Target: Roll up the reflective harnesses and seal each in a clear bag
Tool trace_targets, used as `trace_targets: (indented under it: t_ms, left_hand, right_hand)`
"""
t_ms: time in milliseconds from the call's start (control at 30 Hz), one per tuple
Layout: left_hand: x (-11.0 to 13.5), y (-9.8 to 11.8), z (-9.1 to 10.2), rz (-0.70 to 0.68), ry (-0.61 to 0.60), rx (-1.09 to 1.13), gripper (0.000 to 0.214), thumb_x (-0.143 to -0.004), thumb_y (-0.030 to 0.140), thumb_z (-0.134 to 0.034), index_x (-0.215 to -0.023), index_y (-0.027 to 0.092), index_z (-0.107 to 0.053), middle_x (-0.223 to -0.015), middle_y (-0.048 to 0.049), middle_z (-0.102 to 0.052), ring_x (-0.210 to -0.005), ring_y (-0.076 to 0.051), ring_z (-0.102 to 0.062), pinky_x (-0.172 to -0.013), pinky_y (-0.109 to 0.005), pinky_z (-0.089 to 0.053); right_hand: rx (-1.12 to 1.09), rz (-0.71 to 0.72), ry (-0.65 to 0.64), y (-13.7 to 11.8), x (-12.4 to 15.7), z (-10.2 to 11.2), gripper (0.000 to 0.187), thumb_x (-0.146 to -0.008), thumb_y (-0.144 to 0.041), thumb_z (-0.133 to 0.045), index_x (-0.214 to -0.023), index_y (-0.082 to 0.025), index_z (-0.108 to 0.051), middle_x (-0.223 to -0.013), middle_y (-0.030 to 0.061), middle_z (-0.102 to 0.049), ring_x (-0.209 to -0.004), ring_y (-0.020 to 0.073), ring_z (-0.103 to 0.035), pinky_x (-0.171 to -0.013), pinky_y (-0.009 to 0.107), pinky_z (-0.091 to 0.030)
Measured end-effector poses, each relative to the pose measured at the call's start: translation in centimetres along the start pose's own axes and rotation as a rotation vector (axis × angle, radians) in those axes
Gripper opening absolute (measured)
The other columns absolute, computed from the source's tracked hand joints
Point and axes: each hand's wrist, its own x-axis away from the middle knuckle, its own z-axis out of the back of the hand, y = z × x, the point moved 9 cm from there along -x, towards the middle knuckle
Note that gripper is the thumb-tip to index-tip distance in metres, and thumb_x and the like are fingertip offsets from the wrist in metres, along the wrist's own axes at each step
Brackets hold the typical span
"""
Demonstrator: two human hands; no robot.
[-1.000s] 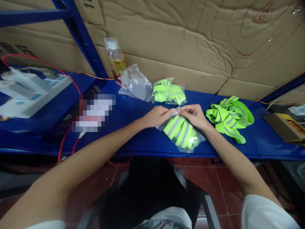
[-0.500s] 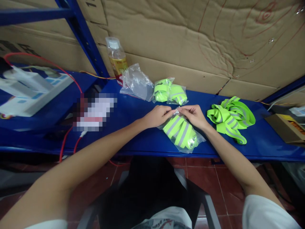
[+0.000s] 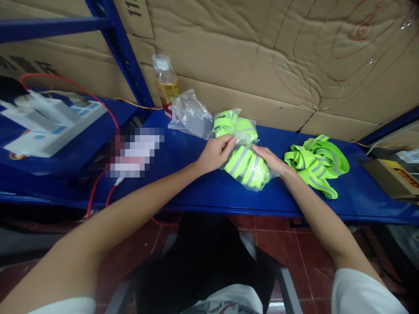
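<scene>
Evidently our left grip [image 3: 213, 153] pinches the bagged green bands [image 3: 248, 168] by their far end — they slant near-right between our hands, over the bench [image 3: 183, 187]; whether our right grip [image 3: 271, 160] pinches, we cannot tell.

- Beyond the fingers [image 3: 262, 151] stands a brown cardboard wall [image 3: 216, 56].
- Left of the fingers rises a blue metal frame [image 3: 121, 52].
- Beneath them, a blue table [image 3: 190, 192].
- Lower than them, red tiled floor [image 3: 288, 244].

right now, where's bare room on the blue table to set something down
Bare tabletop shows between loose green straps and cardboard box, and between the pixelated item and left hand. Crowded: around the bagged straps, right hand and plastic bag.
</scene>
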Motion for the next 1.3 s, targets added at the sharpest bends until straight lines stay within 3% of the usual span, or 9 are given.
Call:
trace_targets:
  t_ms: [200,300,433,567,700,800,967,1133,1300]
  left_hand:
    - [-0.9,-3.3,2.1,0.099,0.205,0.168,0.051,-0.105,0.056,-0.053,-0.068,0.023,-0.046,-0.060,0.0023,-0.044,-0.059,-0.014,-0.042,-0.061,-0.030,-0.034]
    - [-1.3,-5.5,2.6,0.212,0.228,0.134,0.051,-0.110,0.059,-0.040,-0.083,0.023,-0.064,-0.064,0.0007,-0.057,-0.061,-0.015,-0.053,-0.066,-0.029,-0.043]
    - [-2.0,-5.2,4.6,0.106,0.209,-0.372,0.030,-0.107,0.043,-0.049,-0.110,0.024,-0.072,-0.103,-0.0068,-0.076,-0.105,-0.026,-0.067,-0.098,-0.039,-0.052]
    - [-2.7,-6.7,5.5,0.108,0.082,-0.713,0.041,-0.099,0.028,-0.056,-0.137,0.016,-0.067,-0.147,-0.0173,-0.064,-0.140,-0.039,-0.054,-0.120,-0.054,-0.043]
    - [-3.0,-9.9,5.3,0.270,-0.086,-0.825,0.038,-0.098,0.031,-0.057,-0.125,0.014,-0.076,-0.135,-0.0202,-0.071,-0.132,-0.040,-0.061,-0.113,-0.054,-0.051]
    - [-3.2,-10.5,5.7,0.321,-0.087,-0.844,0.034,-0.097,0.031,-0.057,-0.118,0.017,-0.080,-0.116,-0.0170,-0.078,-0.117,-0.037,-0.069,-0.102,-0.050,-0.057]
    - [-3.6,-8.9,8.3,0.238,0.133,-0.726,0.030,-0.098,0.024,-0.050,-0.110,0.020,-0.077,-0.109,-0.0139,-0.080,-0.105,-0.033,-0.072,-0.096,-0.048,-0.057]
    - [-2.6,-4.0,11.1,-0.111,0.475,-0.569,0.035,-0.108,0.026,-0.037,-0.123,0.020,-0.069,-0.123,-0.0123,-0.073,-0.119,-0.027,-0.065,-0.106,-0.048,-0.049]
    - [-2.1,-1.3,6.7,-0.299,0.297,-0.631,0.037,-0.109,0.026,-0.040,-0.128,0.030,-0.072,-0.137,-0.0061,-0.073,-0.132,-0.029,-0.061,-0.118,-0.055,-0.039]
  right_hand:
    - [0.058,-0.086,-0.201,-0.4,1.0,0.1,0.066,-0.069,-0.050,-0.097,-0.125,-0.020,-0.077,-0.093,0.0043,-0.075,-0.068,0.0166,-0.068,-0.050,0.027,-0.056]
    - [0.012,0.020,0.004,-1.7,0.7,1.8,0.061,-0.070,-0.049,-0.097,-0.118,-0.023,-0.071,-0.084,-0.0009,-0.069,-0.056,0.0126,-0.062,-0.040,0.025,-0.049]
    - [-0.157,0.134,0.322,-2.3,0.3,5.1,0.064,-0.072,-0.065,-0.091,-0.112,-0.030,-0.056,-0.086,-0.0030,-0.067,-0.055,0.0139,-0.063,-0.038,0.024,-0.041]
    - [-0.035,0.181,0.615,-1.1,0.2,9.3,0.076,-0.063,-0.063,-0.094,-0.114,-0.032,-0.048,-0.104,0.0011,-0.071,-0.074,0.0201,-0.071,-0.045,0.026,-0.047]
    - [0.384,0.073,0.736,0.9,-0.3,12.3,0.073,-0.065,-0.068,-0.088,-0.114,-0.022,-0.058,-0.101,0.0083,-0.070,-0.090,0.0281,-0.070,-0.063,0.037,-0.059]
    - [0.691,0.105,0.840,0.5,0.1,13.3,0.078,-0.071,-0.065,-0.082,-0.127,-0.015,-0.060,-0.124,0.0180,-0.066,-0.117,0.0363,-0.065,-0.093,0.052,-0.060]
    - [0.961,0.309,0.894,-2.0,1.2,11.6,0.085,-0.079,-0.056,-0.078,-0.151,-0.020,-0.049,-0.152,0.0214,-0.048,-0.147,0.0411,-0.046,-0.119,0.063,-0.041]
    - [1.044,0.420,0.815,-3.7,1.8,8.3,0.062,-0.090,-0.058,-0.071,-0.139,-0.024,-0.060,-0.149,0.0193,-0.052,-0.146,0.0411,-0.049,-0.118,0.066,-0.042]
    - [1.052,0.618,0.681,-5.9,2.5,3.9,0.040,-0.097,-0.056,-0.067,-0.124,-0.027,-0.068,-0.150,0.0166,-0.055,-0.146,0.0383,-0.052,-0.120,0.063,-0.043]
